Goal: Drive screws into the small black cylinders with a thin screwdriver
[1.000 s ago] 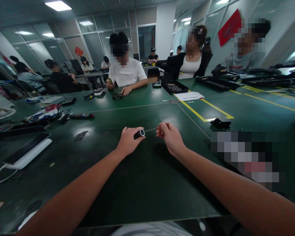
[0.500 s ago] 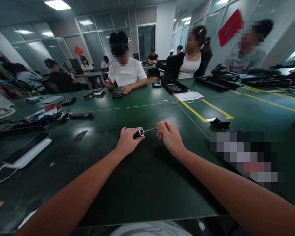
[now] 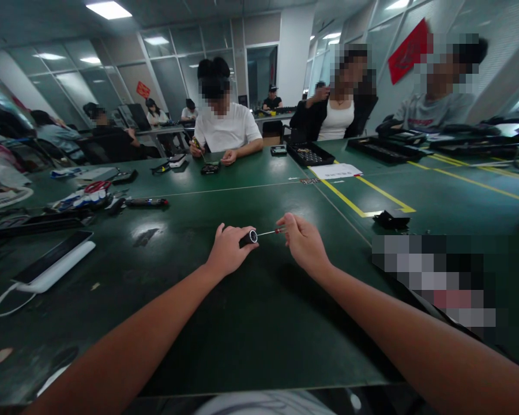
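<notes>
My left hand [image 3: 228,251] is wrapped round a short black cylinder [image 3: 248,237] whose round end, ringed in white, faces right. A thin screwdriver [image 3: 268,233] with a red part near its handle points left, its tip at the cylinder's ringed end. The handle of that screwdriver is in the closed fingers of my right hand [image 3: 303,242], which hide most of it. Both hands are held over the green table [image 3: 225,334]. What lies inside the cylinder's end is too small to make out.
To the left lie a black phone on a white power bank [image 3: 60,268], a black pen-like tool [image 3: 147,202] and gloves [image 3: 89,199]. A small black part [image 3: 391,218] sits at right. Across the table, a person in a white shirt [image 3: 227,129] works near a black tray [image 3: 310,154].
The view has shifted slightly, moving everything a little to the right. My right-hand fingers have changed their hold on the screwdriver a little; its tip stays at the cylinder.
</notes>
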`<action>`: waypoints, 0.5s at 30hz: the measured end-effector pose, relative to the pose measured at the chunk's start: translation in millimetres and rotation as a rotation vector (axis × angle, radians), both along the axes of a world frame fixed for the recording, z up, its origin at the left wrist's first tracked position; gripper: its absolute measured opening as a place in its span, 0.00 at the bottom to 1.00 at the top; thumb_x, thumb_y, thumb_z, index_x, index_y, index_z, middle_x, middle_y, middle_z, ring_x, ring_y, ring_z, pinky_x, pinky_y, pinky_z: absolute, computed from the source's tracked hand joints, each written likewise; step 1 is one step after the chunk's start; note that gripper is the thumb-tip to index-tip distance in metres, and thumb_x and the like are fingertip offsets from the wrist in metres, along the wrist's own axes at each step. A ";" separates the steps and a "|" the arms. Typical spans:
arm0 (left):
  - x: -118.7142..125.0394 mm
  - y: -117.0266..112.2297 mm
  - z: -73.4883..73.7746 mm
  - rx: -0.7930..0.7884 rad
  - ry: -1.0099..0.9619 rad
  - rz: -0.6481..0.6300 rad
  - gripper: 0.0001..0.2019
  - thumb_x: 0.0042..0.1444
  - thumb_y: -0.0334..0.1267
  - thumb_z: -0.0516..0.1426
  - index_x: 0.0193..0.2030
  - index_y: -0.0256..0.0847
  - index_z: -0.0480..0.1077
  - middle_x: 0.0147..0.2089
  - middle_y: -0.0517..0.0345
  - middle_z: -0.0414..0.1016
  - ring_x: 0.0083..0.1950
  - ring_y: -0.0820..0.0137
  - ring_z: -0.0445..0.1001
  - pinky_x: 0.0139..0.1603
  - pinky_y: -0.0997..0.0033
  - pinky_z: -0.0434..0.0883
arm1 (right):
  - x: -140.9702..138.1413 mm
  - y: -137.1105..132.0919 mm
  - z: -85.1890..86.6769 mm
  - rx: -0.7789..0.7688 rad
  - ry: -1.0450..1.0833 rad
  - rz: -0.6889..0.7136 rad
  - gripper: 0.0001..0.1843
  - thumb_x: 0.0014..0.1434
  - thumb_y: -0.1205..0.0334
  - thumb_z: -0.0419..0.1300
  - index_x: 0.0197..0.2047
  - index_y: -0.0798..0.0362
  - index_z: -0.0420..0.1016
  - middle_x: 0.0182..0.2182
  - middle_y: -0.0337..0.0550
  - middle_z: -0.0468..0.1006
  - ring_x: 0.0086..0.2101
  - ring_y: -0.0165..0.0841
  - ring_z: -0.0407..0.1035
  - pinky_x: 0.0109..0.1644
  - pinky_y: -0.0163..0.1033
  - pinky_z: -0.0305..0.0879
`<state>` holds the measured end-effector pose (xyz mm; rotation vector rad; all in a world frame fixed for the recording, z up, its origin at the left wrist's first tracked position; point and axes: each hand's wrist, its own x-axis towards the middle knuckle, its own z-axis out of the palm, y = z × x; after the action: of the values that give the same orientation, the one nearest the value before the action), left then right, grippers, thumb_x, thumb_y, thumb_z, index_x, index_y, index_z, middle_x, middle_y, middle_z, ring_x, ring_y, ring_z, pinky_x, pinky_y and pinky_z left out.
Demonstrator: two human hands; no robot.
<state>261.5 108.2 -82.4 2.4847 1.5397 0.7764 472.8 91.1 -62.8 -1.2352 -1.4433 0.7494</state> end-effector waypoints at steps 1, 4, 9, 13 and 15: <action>0.2 -0.3 0.1 -0.003 0.004 -0.003 0.18 0.63 0.46 0.62 0.59 0.49 0.72 0.49 0.57 0.79 0.54 0.58 0.73 0.71 0.36 0.51 | 0.0 -0.2 0.0 0.011 -0.037 -0.013 0.23 0.68 0.44 0.48 0.39 0.50 0.76 0.26 0.39 0.72 0.27 0.34 0.67 0.34 0.42 0.63; 0.2 0.1 0.3 0.001 0.010 0.011 0.18 0.62 0.46 0.62 0.59 0.49 0.72 0.48 0.57 0.79 0.54 0.58 0.73 0.71 0.36 0.51 | -0.1 0.7 -2.2 0.026 -0.057 -0.023 0.18 0.67 0.49 0.49 0.49 0.50 0.73 0.32 0.41 0.76 0.30 0.35 0.69 0.38 0.43 0.64; -0.2 0.4 0.9 0.000 0.007 0.030 0.19 0.63 0.47 0.61 0.59 0.50 0.72 0.48 0.56 0.79 0.54 0.57 0.73 0.72 0.36 0.51 | 0.8 2.6 -4.9 -0.050 0.051 0.015 0.15 0.66 0.50 0.49 0.47 0.48 0.71 0.31 0.39 0.74 0.32 0.36 0.69 0.37 0.42 0.66; 0.5 -1.0 1.5 -0.015 0.007 0.009 0.18 0.63 0.47 0.61 0.59 0.50 0.72 0.48 0.57 0.79 0.53 0.58 0.73 0.72 0.36 0.51 | 2.3 3.1 -4.9 -0.029 -0.031 0.001 0.20 0.68 0.46 0.47 0.43 0.48 0.74 0.31 0.40 0.74 0.30 0.35 0.68 0.34 0.41 0.64; 0.5 -1.0 1.5 -0.015 0.003 0.009 0.18 0.63 0.47 0.60 0.59 0.50 0.72 0.49 0.56 0.79 0.54 0.58 0.73 0.72 0.36 0.50 | 1.8 4.4 -5.5 -0.047 0.000 0.012 0.17 0.67 0.48 0.49 0.48 0.48 0.71 0.32 0.40 0.75 0.28 0.34 0.67 0.34 0.41 0.64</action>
<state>262.0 107.2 -80.9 2.4710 1.5526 0.7596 474.6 95.5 -68.3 -1.2632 -1.4415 0.7956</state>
